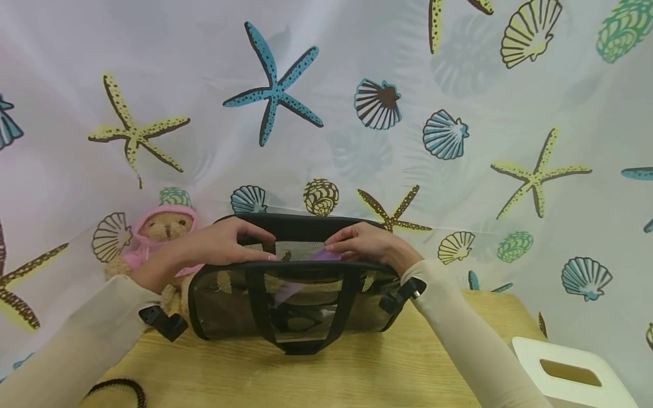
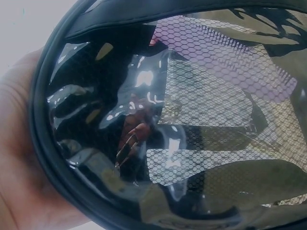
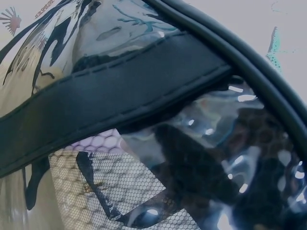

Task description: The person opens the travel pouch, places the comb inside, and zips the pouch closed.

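Bag [image 2: 182,139] bares comb [image 2: 220,62] teeth in left wrist view alone; right hand [image 1: 364,243] pinches comb, left hand [image 1: 221,241] spread.

I find the purple comb [image 1: 325,255] partly hidden by the rim of the bag [image 1: 224,300]; at the left edge of the table [image 1: 229,374], a dark band [image 1: 122,382] is cut off.

We see soft light on the patterned cloth [image 1: 326,158]. Our wrist views catch white glare on the bag [image 2: 175,134].
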Motion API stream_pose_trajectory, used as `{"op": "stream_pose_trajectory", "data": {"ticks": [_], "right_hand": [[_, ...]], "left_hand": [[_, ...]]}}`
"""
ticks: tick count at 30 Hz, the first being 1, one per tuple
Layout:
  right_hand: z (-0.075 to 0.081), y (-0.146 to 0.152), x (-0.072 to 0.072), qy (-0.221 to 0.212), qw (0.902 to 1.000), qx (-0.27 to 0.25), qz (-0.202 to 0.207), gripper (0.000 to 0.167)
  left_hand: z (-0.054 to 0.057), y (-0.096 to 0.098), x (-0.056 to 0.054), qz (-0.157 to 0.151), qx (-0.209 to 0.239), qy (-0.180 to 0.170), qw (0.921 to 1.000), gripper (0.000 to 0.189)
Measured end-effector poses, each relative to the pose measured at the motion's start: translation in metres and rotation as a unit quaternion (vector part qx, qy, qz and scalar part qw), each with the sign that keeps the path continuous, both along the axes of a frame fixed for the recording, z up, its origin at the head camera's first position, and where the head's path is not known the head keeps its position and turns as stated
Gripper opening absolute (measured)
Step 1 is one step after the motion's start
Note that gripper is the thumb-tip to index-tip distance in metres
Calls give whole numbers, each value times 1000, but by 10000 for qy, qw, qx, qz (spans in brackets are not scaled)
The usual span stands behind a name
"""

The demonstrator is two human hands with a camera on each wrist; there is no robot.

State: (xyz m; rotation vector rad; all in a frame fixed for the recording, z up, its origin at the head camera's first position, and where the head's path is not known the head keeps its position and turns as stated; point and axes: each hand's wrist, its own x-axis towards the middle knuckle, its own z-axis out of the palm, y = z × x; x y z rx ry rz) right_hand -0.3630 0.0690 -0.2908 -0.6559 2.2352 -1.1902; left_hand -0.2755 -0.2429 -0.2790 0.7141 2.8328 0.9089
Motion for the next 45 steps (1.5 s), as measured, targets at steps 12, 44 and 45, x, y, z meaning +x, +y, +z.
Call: {"op": "stream_pose_trajectory", "data": {"ticks": [12, 44, 45], "right_hand": [[-4, -1, 0, 170, 9998, 51, 15, 35], [-1, 2, 7, 779, 9923, 952, 150, 30], [0, 2, 7, 755, 9925, 948, 144, 31]], "left_hand": [[1, 2, 1, 17, -16, -50, 10000, 54], [2, 3, 2, -68, -144, 99, 9998, 54], [2, 3, 2, -54, -139, 89, 9998, 54]]}}
